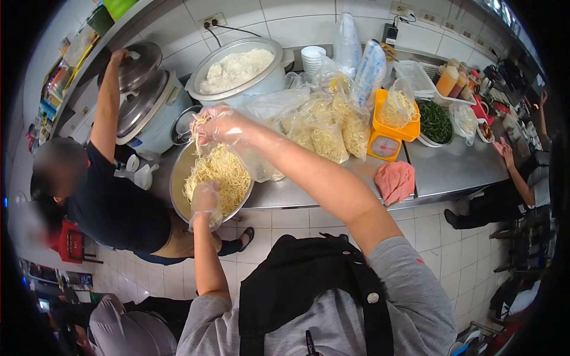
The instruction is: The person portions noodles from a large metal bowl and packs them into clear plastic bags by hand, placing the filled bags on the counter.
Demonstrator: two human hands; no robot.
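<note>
Watching through the head view, I've got loose pale noodles (225,169) piled in a metal bowl (173,188), left of frame center. Right hand (217,123), gloved in clear plastic, is over the bowl's upper edge, fingers curled round a small clump, strands hanging. Left hand (206,200), also gloved, touches the pile at the bowl's lower side; I can't tell how far its fingers are closed or if it grips any. Bagged noodles (325,142) sit mid-frame. Orange scale (383,146) is right of them, pink cloth (395,182) just below it. Co-worker (116,204) at frame left has a hand on a lid (141,66), upper left.
</note>
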